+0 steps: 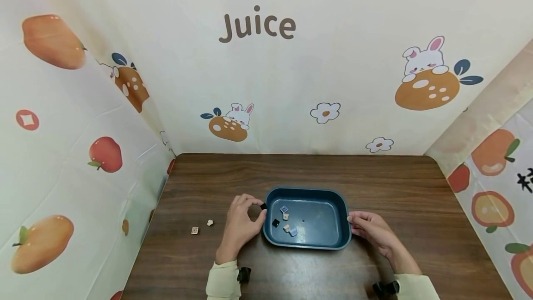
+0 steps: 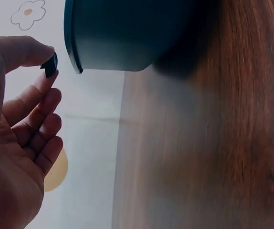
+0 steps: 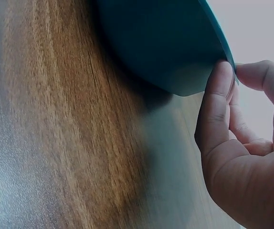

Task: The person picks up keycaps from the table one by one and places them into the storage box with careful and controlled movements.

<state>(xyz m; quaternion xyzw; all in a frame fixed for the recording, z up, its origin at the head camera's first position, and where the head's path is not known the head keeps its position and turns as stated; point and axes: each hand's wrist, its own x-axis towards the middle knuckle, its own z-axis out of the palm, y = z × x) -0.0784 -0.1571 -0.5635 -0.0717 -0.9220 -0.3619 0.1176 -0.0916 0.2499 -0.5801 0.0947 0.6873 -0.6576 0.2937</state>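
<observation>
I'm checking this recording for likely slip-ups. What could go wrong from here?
The left hand pinches the small black plastic piece at its fingertips beside the blue rectangular plastic tray, so the piece might slip and land on the brown wood-grain table instead. The right hand pinches the opposite rim; a tug could shift the tray and jostle the small light-blue piece inside.

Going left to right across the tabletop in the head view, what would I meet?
Small square beige block → small white piece → left hand pinching a small black block → dark blue tray → right hand gripping the tray's rim.
</observation>
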